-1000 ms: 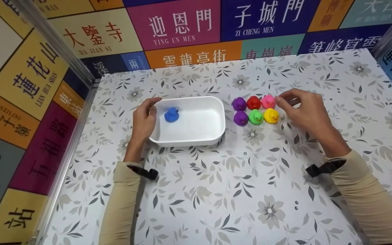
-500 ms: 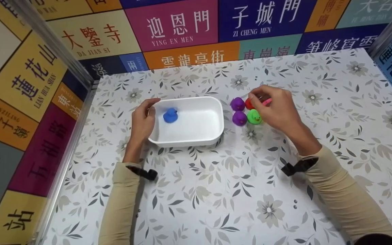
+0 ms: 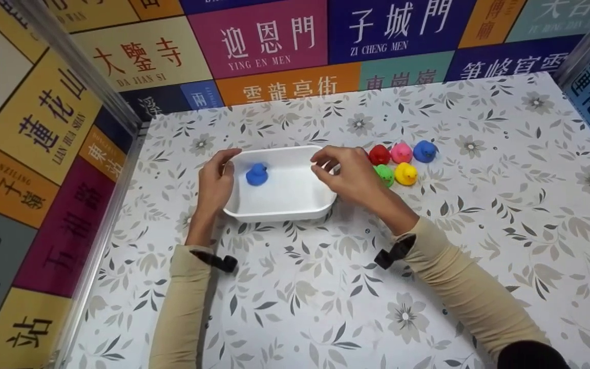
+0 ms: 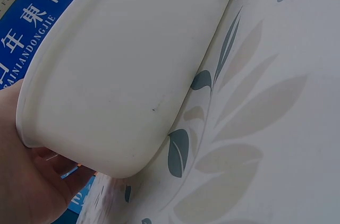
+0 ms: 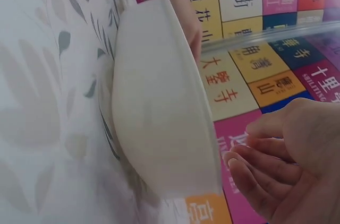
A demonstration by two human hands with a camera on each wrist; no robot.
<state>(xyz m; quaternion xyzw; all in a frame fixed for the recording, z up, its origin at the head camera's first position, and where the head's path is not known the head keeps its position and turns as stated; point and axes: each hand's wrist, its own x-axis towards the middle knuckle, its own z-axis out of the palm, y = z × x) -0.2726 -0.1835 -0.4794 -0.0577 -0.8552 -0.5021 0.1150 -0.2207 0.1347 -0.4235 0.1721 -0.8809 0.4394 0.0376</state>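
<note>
A white rectangular tub stands on the table in the head view, with a blue rubber duck at its left end. My left hand grips the tub's left end, fingers curled at the rim; the left wrist view shows them against the outer wall. Over the tub's right end is my right hand, fingers loosely bent with nothing between them. In the right wrist view these fingers are apart from the rim. To its right sit red, pink, green, yellow and blue rubber ducks.
A white tablecloth with grey leaves and flowers covers the table. Colourful sign panels stand along the back and both sides. The right hand hides the place left of the red and green ducks.
My right hand has moved left from beside the pink duck, over the ducks, to the tub's right end. A blue duck now shows right of the pink one. My left hand has stayed put.
</note>
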